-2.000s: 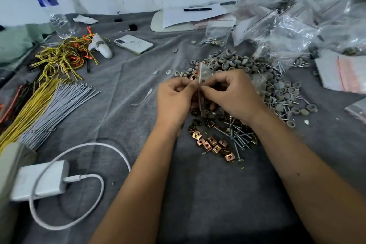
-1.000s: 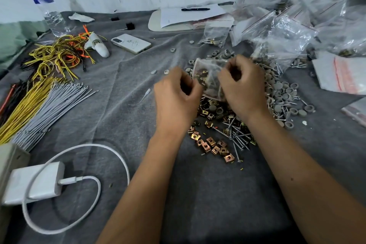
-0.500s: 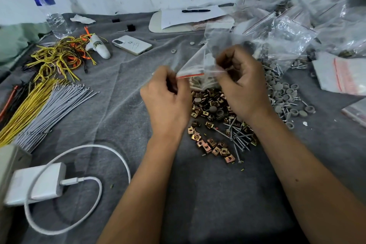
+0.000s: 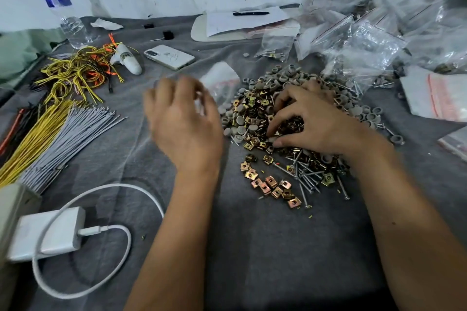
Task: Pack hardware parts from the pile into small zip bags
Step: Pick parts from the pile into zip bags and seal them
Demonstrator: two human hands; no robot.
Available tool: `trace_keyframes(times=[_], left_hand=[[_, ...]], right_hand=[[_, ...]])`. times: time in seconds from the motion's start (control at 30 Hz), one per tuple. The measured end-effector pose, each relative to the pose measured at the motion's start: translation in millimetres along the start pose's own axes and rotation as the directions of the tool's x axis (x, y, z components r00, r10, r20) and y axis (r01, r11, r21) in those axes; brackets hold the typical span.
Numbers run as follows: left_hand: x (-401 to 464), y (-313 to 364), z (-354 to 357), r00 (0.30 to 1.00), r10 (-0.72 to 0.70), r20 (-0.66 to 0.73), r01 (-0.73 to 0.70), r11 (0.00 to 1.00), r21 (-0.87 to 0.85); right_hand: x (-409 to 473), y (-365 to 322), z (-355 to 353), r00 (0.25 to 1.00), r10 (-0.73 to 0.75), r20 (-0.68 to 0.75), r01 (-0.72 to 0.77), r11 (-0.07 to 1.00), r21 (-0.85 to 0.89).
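Fingers of right hand point(image 4: 310, 118) buried in pile point(image 4: 255, 113) — left hand point(image 4: 182, 118) blurred.

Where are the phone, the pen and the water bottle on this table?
phone point(image 4: 169, 56): head view, middle of its white back.
pen point(image 4: 250, 13): head view, middle of its black barrel.
water bottle point(image 4: 73, 30): head view, clear lower body.

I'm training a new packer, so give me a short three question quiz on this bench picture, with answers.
1. True or false: the right hand rests on the pile of hardware.
2. Which lies nearest the white phone? A) white charger B) black pen C) tangled yellow wires
3. Fill in: the left hand is blurred, with a small ____ bag just beyond it.

Key: 1 true; 2 C; 3 zip
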State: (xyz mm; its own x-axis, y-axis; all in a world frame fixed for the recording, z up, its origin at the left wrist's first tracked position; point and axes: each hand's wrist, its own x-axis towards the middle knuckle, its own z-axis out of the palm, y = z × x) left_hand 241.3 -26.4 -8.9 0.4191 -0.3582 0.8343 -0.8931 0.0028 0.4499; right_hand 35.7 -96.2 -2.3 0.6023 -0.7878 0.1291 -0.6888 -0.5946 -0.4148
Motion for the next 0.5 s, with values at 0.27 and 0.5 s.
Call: trace_keyframes(times=[0.27, 0.5], left_hand=[[-20, 12, 15, 0.866, 0.012, 0.499, -0.038, 0.998, 0.041], [-13, 8, 19, 0.838, -0.156, 0.522, 0.301, 0.931, -0.204]], right_hand=[[6, -8, 11, 0.931, -0.067, -0.359, 0.2, 0.916, 0.348], [8, -27, 25, 0.905, -0.175, -0.389, 0.353, 0.819, 0.452]])
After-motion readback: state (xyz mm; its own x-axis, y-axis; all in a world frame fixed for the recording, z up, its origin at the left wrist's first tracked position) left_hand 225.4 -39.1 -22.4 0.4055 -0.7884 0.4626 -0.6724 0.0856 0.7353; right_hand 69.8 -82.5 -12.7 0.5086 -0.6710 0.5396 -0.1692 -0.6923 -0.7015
